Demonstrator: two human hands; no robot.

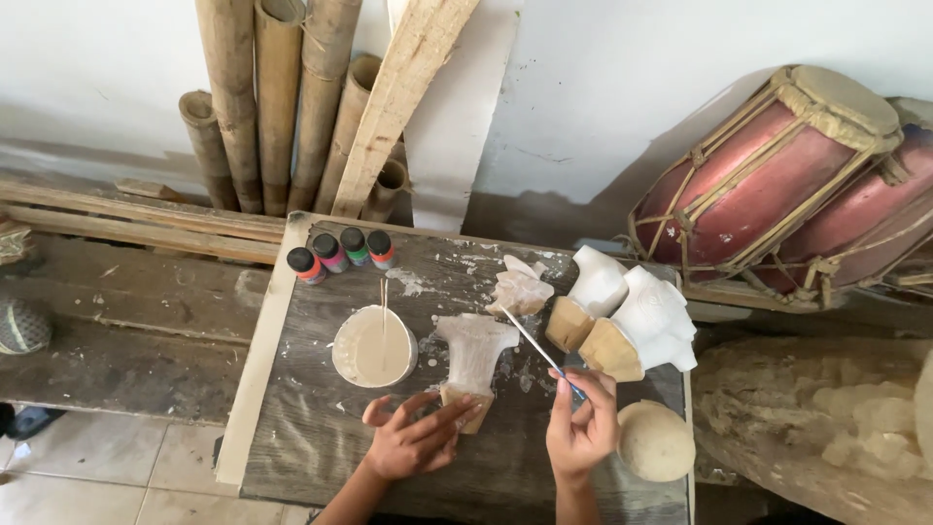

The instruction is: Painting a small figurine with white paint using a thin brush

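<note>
The dark, paint-flecked wooden counter (321, 428) fills the lower middle, its pale left edge running down toward the tiled floor (107, 476) and its right edge meeting a rough pale stone block (826, 428). Behind it, bamboo poles (262, 97) and a plank (403, 97) lean on the white wall, and two red rope-laced drums (768, 175) lie at the right. Open counter surface lies mostly at the front left, below the bowl; the back right corner is crowded with white-coated carved figures (632, 311) that reach the edge. A round pale lump (656, 442) sits at the front right corner. The small whitened carving (474, 355) stands mid-counter, its bare wooden base touched by the left hand's (416, 442) loosely spread fingers. The right hand (581, 428) pinches a thin brush (535, 345) whose tip reaches up toward another small whitened piece (520, 292). A white bowl (374, 347) of beige paint with sticks in it stands left of the carving. Four small black-capped paint bottles (340, 255), with red, pink, green and orange bodies, line the back left edge.
</note>
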